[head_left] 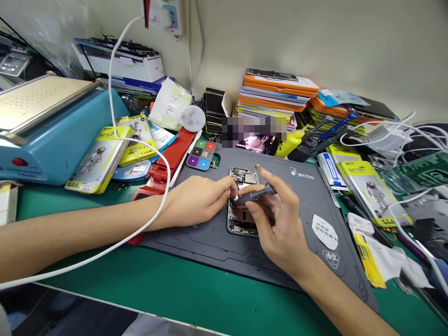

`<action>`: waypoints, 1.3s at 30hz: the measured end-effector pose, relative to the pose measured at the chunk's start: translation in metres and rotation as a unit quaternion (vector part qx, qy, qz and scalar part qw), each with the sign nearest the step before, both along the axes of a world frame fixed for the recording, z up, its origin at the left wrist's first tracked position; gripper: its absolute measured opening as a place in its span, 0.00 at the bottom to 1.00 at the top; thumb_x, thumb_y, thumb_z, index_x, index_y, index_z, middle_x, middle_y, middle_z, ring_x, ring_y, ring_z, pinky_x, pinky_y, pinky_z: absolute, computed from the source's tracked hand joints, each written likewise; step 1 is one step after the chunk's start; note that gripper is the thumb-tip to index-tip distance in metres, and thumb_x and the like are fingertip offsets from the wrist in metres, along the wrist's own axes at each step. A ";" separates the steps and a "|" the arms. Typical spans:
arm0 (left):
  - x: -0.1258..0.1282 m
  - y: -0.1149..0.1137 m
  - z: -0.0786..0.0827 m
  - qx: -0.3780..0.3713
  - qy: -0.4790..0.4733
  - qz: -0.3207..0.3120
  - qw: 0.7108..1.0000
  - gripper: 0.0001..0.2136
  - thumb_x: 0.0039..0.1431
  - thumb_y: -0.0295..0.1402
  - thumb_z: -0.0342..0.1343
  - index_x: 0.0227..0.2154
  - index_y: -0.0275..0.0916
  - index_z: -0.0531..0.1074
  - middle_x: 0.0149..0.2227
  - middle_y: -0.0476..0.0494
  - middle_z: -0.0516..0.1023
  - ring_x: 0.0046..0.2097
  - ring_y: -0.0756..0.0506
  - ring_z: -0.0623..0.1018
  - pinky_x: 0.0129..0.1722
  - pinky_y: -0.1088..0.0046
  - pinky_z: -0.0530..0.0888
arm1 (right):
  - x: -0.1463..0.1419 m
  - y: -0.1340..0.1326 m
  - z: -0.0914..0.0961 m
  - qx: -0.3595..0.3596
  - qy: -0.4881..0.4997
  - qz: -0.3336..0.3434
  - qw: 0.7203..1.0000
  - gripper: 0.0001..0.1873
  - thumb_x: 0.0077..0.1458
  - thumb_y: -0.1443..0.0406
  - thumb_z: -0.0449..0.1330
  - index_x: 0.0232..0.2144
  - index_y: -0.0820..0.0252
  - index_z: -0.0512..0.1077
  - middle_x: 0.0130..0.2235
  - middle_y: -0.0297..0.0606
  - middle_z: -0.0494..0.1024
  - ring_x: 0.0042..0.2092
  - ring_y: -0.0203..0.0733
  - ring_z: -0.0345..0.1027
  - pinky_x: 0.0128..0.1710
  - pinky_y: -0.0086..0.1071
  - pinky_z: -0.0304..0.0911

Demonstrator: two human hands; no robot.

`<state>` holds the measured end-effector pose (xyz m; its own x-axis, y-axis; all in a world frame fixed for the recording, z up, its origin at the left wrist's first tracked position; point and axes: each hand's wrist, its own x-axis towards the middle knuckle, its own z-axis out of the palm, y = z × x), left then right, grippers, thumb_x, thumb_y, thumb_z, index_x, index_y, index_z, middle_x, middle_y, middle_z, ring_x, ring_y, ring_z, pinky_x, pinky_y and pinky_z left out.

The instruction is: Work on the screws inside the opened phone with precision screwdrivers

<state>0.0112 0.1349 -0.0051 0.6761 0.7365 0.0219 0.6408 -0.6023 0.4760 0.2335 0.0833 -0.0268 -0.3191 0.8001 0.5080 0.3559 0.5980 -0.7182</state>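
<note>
An opened phone [245,220] lies on the dark grey repair mat [210,249], its inner parts bare. My right hand [280,219] grips a grey screwdriver [257,194], tilted with its tip end down over the left middle of the phone. My left hand [198,199] reaches in from the left. Its fingers are pinched together at the phone's left edge, close to the screwdriver's tip; whatever they hold, if anything, is hidden. Behind the phone, to the left, sits a tray with coloured squares [201,155].
A white cable [164,186] crosses over my left forearm. Yellow battery boxes [101,161] and a blue machine [63,135] stand left; more battery boxes [374,191] lie right. Stacked orange cases [276,91] and a lit screen [257,140] are behind. A white sticker [325,232] lies on the mat.
</note>
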 end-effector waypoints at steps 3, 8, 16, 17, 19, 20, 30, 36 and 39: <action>0.000 0.000 0.000 0.005 0.006 0.000 1.000 0.12 0.75 0.34 0.41 0.52 0.46 0.68 0.40 0.49 0.84 0.38 0.36 0.85 0.34 0.64 0.69 | 0.000 -0.001 0.001 -0.009 -0.002 0.003 1.000 0.37 0.71 0.74 0.56 0.73 0.42 0.50 0.69 0.47 0.64 0.54 0.39 0.77 0.51 0.38 0.80; 0.001 0.000 0.003 -0.001 0.028 0.002 1.000 0.13 0.75 0.35 0.40 0.54 0.46 0.68 0.40 0.49 0.84 0.39 0.35 0.85 0.35 0.63 0.71 | -0.001 -0.002 0.003 -0.010 -0.008 -0.010 1.000 0.36 0.71 0.74 0.55 0.73 0.43 0.51 0.69 0.47 0.65 0.52 0.39 0.77 0.50 0.37 0.80; 0.002 0.000 0.001 -0.009 0.035 -0.003 0.999 0.14 0.75 0.34 0.39 0.54 0.46 0.67 0.44 0.48 0.84 0.43 0.33 0.85 0.40 0.58 0.75 | 0.000 -0.003 0.001 -0.011 -0.022 -0.018 1.000 0.36 0.71 0.73 0.56 0.73 0.44 0.50 0.68 0.46 0.69 0.51 0.39 0.78 0.48 0.37 0.81; 0.002 0.000 0.000 -0.011 0.036 -0.004 0.999 0.14 0.75 0.34 0.39 0.54 0.45 0.67 0.44 0.48 0.84 0.43 0.33 0.85 0.40 0.57 0.75 | 0.000 -0.003 0.001 -0.008 -0.028 -0.018 0.999 0.37 0.71 0.73 0.56 0.73 0.44 0.50 0.68 0.46 0.68 0.51 0.39 0.78 0.48 0.37 0.81; 0.002 0.001 0.000 -0.014 0.038 -0.007 0.999 0.14 0.75 0.34 0.39 0.55 0.45 0.66 0.44 0.48 0.84 0.44 0.33 0.85 0.41 0.56 0.76 | 0.000 -0.004 0.001 -0.001 -0.038 -0.019 0.999 0.37 0.70 0.73 0.57 0.74 0.44 0.50 0.70 0.47 0.66 0.51 0.39 0.78 0.49 0.38 0.80; 0.002 0.001 0.000 -0.014 0.039 -0.008 0.999 0.14 0.75 0.34 0.39 0.55 0.44 0.66 0.44 0.47 0.84 0.43 0.33 0.85 0.41 0.56 0.76 | 0.000 -0.004 0.001 0.003 -0.040 -0.020 0.999 0.38 0.70 0.73 0.57 0.74 0.44 0.50 0.71 0.47 0.65 0.51 0.39 0.78 0.49 0.38 0.80; 0.002 0.001 0.000 -0.023 0.020 -0.007 1.000 0.14 0.74 0.33 0.40 0.54 0.43 0.67 0.46 0.45 0.84 0.44 0.32 0.85 0.41 0.55 0.76 | 0.000 -0.001 -0.001 -0.028 -0.015 -0.015 0.999 0.38 0.71 0.73 0.56 0.74 0.41 0.50 0.60 0.44 0.74 0.49 0.39 0.78 0.48 0.39 0.81; 0.002 0.001 0.001 -0.012 0.008 0.001 1.000 0.13 0.75 0.34 0.41 0.53 0.44 0.69 0.42 0.47 0.85 0.41 0.36 0.85 0.38 0.62 0.74 | 0.001 -0.003 -0.001 -0.033 -0.027 -0.016 0.999 0.37 0.72 0.71 0.54 0.74 0.39 0.47 0.71 0.46 0.64 0.54 0.41 0.76 0.49 0.40 0.80; 0.002 -0.001 0.000 0.003 -0.006 0.014 1.000 0.13 0.76 0.35 0.41 0.52 0.44 0.69 0.40 0.49 0.85 0.40 0.40 0.85 0.37 0.67 0.73 | 0.001 -0.002 -0.002 -0.024 -0.042 -0.014 0.999 0.36 0.73 0.70 0.53 0.74 0.38 0.46 0.67 0.45 0.70 0.51 0.42 0.78 0.46 0.40 0.79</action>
